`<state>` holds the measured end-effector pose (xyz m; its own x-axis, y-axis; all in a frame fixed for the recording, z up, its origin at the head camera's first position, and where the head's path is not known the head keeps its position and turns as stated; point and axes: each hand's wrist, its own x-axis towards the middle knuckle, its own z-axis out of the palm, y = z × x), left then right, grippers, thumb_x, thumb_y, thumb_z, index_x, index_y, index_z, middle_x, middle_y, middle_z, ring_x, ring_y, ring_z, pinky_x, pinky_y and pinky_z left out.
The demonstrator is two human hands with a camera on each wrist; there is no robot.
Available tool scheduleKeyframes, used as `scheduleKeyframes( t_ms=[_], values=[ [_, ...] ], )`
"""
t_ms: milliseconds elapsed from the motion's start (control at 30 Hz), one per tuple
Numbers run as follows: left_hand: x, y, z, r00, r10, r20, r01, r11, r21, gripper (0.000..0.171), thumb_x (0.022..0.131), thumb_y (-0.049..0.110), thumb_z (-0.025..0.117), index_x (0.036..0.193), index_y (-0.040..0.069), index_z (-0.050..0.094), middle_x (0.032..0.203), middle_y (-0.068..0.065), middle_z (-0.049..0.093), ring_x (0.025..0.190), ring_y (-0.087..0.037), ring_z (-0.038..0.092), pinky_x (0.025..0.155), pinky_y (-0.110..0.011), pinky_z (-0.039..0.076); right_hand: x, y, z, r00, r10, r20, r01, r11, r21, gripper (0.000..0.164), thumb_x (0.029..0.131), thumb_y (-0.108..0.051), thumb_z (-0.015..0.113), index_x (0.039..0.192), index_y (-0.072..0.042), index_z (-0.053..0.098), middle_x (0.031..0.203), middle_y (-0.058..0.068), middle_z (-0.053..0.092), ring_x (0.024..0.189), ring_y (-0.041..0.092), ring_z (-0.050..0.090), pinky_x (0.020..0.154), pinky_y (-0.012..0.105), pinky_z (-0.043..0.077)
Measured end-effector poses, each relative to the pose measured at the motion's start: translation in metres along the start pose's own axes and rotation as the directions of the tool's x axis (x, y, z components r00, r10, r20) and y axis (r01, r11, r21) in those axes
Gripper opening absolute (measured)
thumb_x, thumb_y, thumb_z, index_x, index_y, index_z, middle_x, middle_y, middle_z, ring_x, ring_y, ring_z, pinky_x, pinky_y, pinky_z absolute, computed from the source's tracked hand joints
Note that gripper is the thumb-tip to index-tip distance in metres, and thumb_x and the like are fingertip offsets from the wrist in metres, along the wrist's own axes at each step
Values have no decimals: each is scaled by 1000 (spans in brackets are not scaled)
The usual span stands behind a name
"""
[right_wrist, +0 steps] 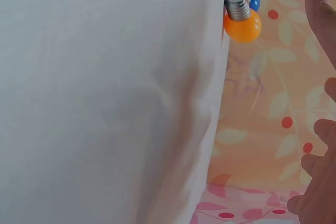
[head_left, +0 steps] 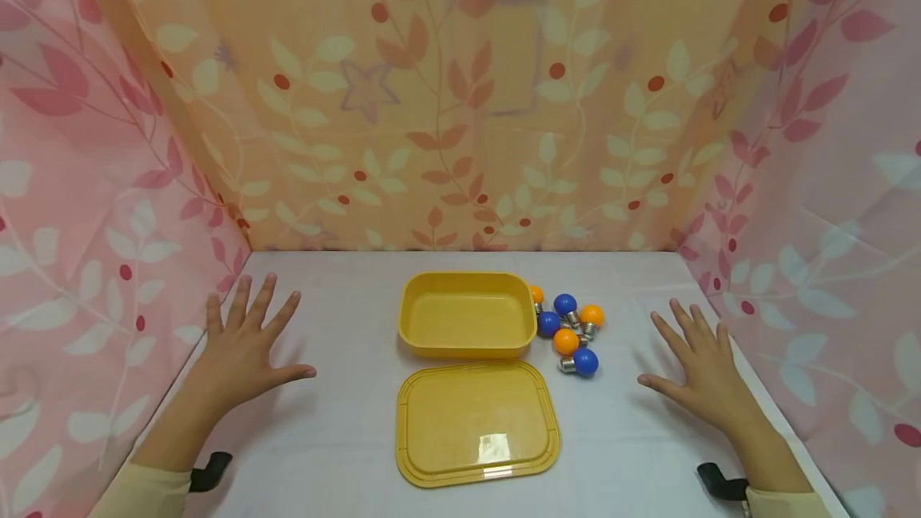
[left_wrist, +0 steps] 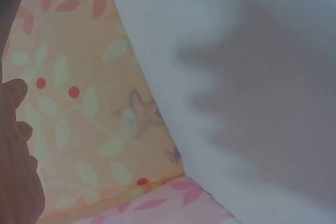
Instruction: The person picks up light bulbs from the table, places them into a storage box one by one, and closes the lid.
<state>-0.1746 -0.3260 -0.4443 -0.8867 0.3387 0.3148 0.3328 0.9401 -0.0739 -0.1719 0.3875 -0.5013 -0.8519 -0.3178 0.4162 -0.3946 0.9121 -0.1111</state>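
Note:
My left hand [head_left: 243, 354] is held over the left side of the white table, fingers spread and straight, with nothing in it. On the right my right hand [head_left: 701, 366] is spread the same way and holds nothing. Between them stands a yellow plastic box [head_left: 468, 350], its inside facing up. In front of it lies a yellow lid [head_left: 476, 422], flat and slightly turned. Small blue bulbs [head_left: 586, 362] and orange bulbs [head_left: 566, 342] with silver screw bases lie in a cluster at the box's right side. An orange bulb [right_wrist: 243, 26] also shows in the right wrist view.
White cloth covers the table [head_left: 345, 438]. An orange leaf-patterned curtain [head_left: 446, 102] closes off the back, and pink curtains hang at the left [head_left: 93, 222] and right. Each wrist wears a black strap mount [head_left: 211, 472].

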Motion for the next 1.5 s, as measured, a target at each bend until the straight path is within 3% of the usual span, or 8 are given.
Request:
scheduleKeyframes(
  t_ms=[233,567,900,1167,1500],
  values=[
    [5,2,9,1000,10,-5,-10,999,-43,121,71,84,70,165,24,22,173,-13,-6,156,-39,-19,115,-72,-20,-3,-3,4,1000,16,20,-17,1000,27,111,73,-56,86,163,-24,30,171,14,17,158,44,4,120,70,-13],
    [18,9,11,1000,3,12,-1,993,-117,122,72,82,71,166,25,19,173,-14,-4,156,-38,-21,116,-68,-24,2,-8,6,1000,25,7,-26,996,81,109,74,-48,88,163,-22,31,169,14,23,156,46,12,124,65,-10],
    [33,21,18,999,5,38,5,965,-261,124,74,76,75,167,23,13,172,-17,-2,156,-39,-19,118,-69,-19,5,-15,10,998,47,41,-54,978,199,105,76,-41,89,163,-24,31,165,16,32,156,40,15,126,63,-4],
    [46,32,21,997,-4,77,35,912,-409,124,75,68,80,167,22,10,173,-14,-5,157,-37,-17,122,-66,-15,10,-22,14,994,78,72,-94,958,272,101,78,-34,89,162,-27,33,165,15,33,152,46,21,125,67,0],
    [63,50,26,995,35,90,21,830,-557,123,78,56,84,167,22,6,173,-9,-8,158,-36,-15,122,-69,-6,17,-27,19,990,105,99,-134,923,361,97,79,-28,90,160,-28,38,165,11,35,151,44,25,115,79,17]
  ],
)
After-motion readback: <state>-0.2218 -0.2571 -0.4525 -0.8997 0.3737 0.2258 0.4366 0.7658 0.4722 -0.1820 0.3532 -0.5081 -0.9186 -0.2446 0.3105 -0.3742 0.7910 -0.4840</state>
